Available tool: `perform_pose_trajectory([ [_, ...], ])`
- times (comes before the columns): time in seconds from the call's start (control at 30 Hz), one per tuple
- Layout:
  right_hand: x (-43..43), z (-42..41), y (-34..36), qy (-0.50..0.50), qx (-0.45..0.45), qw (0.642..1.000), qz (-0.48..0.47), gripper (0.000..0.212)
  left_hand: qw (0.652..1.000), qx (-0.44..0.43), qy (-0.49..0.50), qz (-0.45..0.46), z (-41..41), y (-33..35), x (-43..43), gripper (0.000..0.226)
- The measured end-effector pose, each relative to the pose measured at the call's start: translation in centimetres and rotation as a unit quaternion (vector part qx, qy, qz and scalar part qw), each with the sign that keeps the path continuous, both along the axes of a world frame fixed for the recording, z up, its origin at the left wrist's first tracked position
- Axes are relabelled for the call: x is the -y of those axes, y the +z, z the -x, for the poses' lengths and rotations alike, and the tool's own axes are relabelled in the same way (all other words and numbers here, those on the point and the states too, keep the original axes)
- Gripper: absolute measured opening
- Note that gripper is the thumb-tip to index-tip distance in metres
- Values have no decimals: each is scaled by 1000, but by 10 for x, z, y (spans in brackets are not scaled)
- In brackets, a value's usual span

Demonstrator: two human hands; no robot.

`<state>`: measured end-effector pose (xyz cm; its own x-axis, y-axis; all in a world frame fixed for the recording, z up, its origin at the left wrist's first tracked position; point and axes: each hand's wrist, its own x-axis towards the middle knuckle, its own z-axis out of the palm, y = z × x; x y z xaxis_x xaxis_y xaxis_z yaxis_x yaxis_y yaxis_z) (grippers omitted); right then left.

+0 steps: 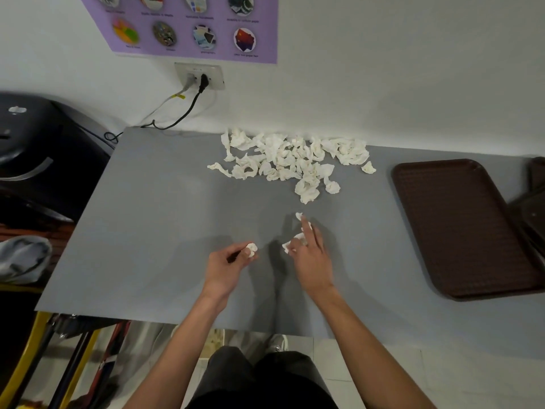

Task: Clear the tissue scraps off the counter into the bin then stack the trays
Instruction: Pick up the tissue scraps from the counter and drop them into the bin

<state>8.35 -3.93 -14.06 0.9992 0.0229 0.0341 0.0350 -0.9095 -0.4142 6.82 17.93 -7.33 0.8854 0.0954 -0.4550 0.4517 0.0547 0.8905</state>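
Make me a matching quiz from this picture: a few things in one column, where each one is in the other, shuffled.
Things:
1 tissue pile
2 brown tray
3 black plug
4 small tissue wad

Places:
A in the wall socket
B at the right end of the counter
C pinched by the left hand
D at the back, against the wall

Pairs: 1-D, 2-B, 3-A, 4-C.

Even overhead light is falling; soft doubled shadows are lying on grey counter (153, 208); edges are bowing, corners blurring.
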Motion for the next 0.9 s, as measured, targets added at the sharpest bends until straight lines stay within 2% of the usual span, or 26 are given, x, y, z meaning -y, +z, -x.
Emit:
perform_pose_trajectory([
  [0.07, 1, -17, 9, -6, -65, 998, 0, 2, 1000, 0, 4, -4, 5, -1, -6, 20],
  [0.13, -3, -32, 16, -11, -114, 993, -14, 7, 1000, -4, 4, -5, 11, -3, -15, 18],
  [0.23, -13, -38, 20, -13, -113, 993, 13, 20, 1000, -4, 1, -5, 24, -5, -32, 17],
  [0.3, -26, -28, 23, -20, -107, 993, 53, 17, 1000, 2, 4, -4, 36, -4, -45, 17],
  [0.37, -43, -10, 26, -29, -101, 990, 91, 24, 1000, 10, 2, -5, 51, -4, -61, 17],
  [0.43, -62, 14, 28, -54, -90, 991, 88, 32, 1000, 12, -4, -12, 68, -8, -83, 16],
  [0.57, -100, 71, 22, -84, -115, 989, 40, 30, 1000, 12, -11, -21, 108, -13, -134, 14],
  [0.67, -136, 108, 20, -121, -124, 984, -37, 32, 999, 16, -28, -18, 141, -16, -178, 16],
  [0.73, -165, 138, 22, -152, -126, 973, -123, 23, 999, 10, -30, -10, 167, -18, -211, 17],
  [0.8, -198, 174, 26, -182, -126, 950, -221, 13, 999, 8, -36, -33, 193, -20, -244, 18],
  [0.9, -249, 228, 22, -219, -131, 906, -337, 11, 997, -9, -45, -57, 233, -28, -291, 19],
])
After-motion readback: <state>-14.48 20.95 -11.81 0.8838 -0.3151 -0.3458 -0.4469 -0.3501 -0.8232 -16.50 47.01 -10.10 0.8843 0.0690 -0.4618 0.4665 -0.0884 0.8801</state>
